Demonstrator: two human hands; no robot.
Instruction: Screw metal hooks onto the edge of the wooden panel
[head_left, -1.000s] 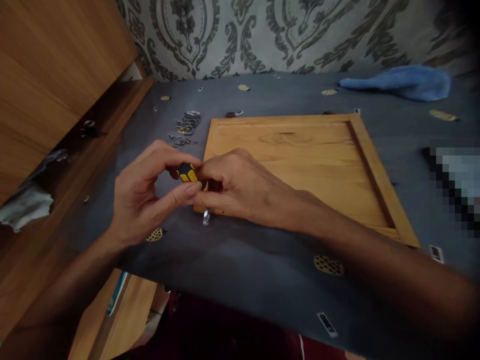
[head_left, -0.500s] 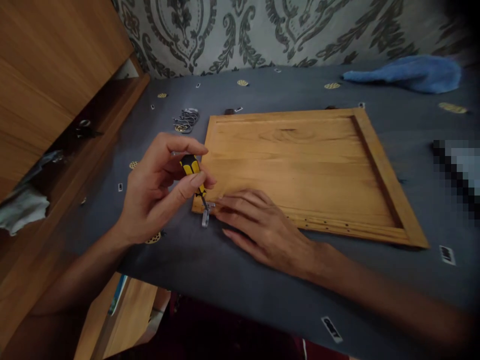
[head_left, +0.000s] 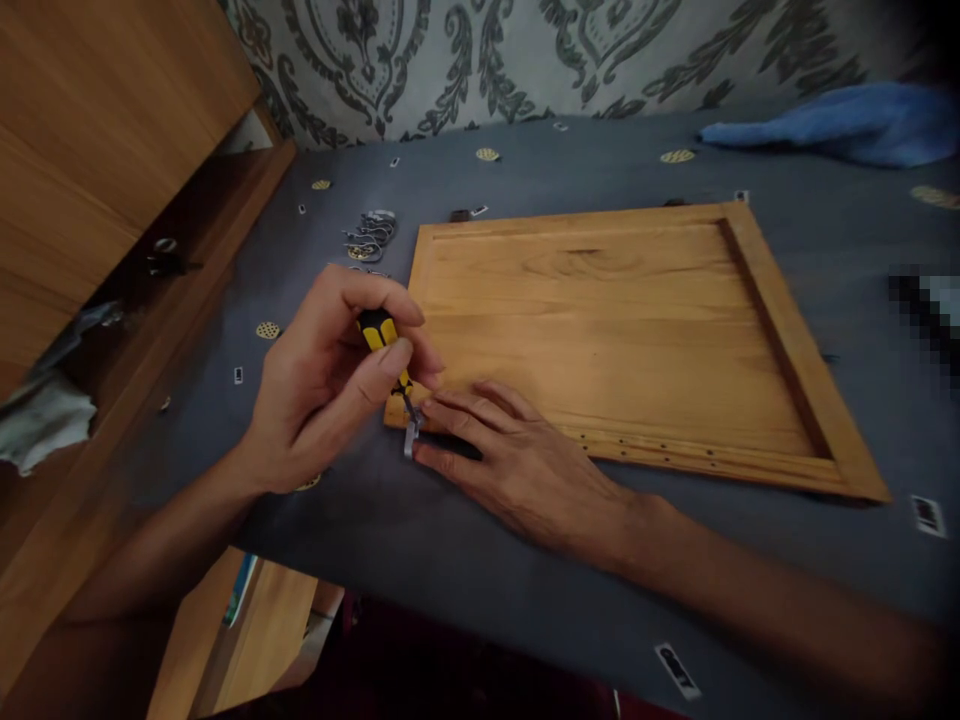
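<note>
From the near side, your head camera is facing forward and down, viewing the table (head_left: 450, 560) closely and the patterned wall (head_left: 487, 60) beyond.

Light is dim and muted, its source out of view. The framed wooden panel (head_left: 585, 340) reads brightest, with deep shadow along the inner side of its right rail. The metal hook (head_left: 411, 441) catches a pale gleam, its fine detail soft. The maroon clothing (head_left: 450, 665) sinks nearly to black; the right forearm (head_left: 780, 605) blurs toward the edge. Wide-angle stretch skews the wooden cabinet (head_left: 112, 110). Coarse pixels mask a dark-edged object (head_left: 946, 305); the upper right corner blacks out.
</note>
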